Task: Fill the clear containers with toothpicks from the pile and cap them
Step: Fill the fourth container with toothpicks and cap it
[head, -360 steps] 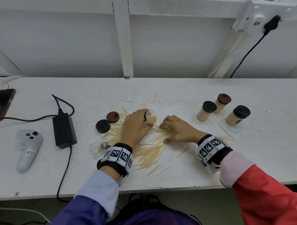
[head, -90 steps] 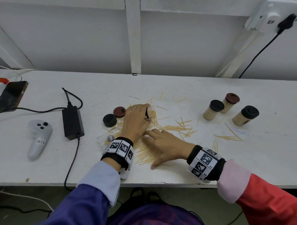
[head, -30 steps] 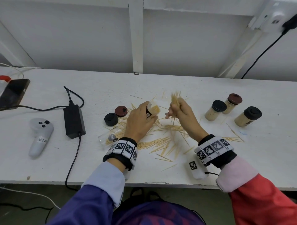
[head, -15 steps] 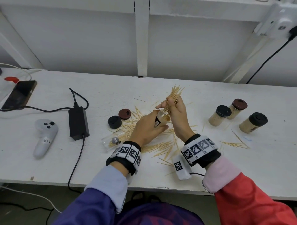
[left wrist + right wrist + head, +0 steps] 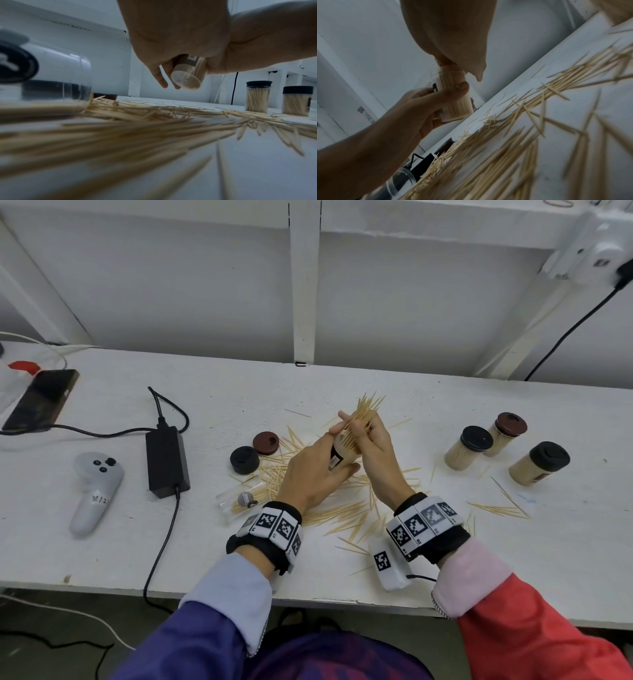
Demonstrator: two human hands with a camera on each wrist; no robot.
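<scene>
My left hand point(image 5: 317, 463) grips a clear container point(image 5: 344, 455) nearly full of toothpicks, lifted and tilted above the table; it also shows as the clear container point(image 5: 188, 73) and the clear container point(image 5: 453, 94). My right hand point(image 5: 371, 440) pinches a bundle of toothpicks point(image 5: 363, 414) whose lower ends sit in the container's mouth. The toothpick pile point(image 5: 342, 508) spreads on the table under both hands. An almost empty clear container point(image 5: 241, 501) lies on its side left of the pile. A black cap point(image 5: 244, 459) and a brown cap point(image 5: 265, 442) rest beside it.
Three filled, capped containers point(image 5: 467, 451) stand at the right. A black power adapter point(image 5: 167, 460) with cable, a white controller point(image 5: 94, 491) and a phone point(image 5: 41, 398) lie at the left. A wall runs behind the white table point(image 5: 548, 559), whose front edge is near.
Over the last second both hands rose from the pile; the right hand brought a toothpick bundle to the container's mouth, and the left hand tipped the container more upright.
</scene>
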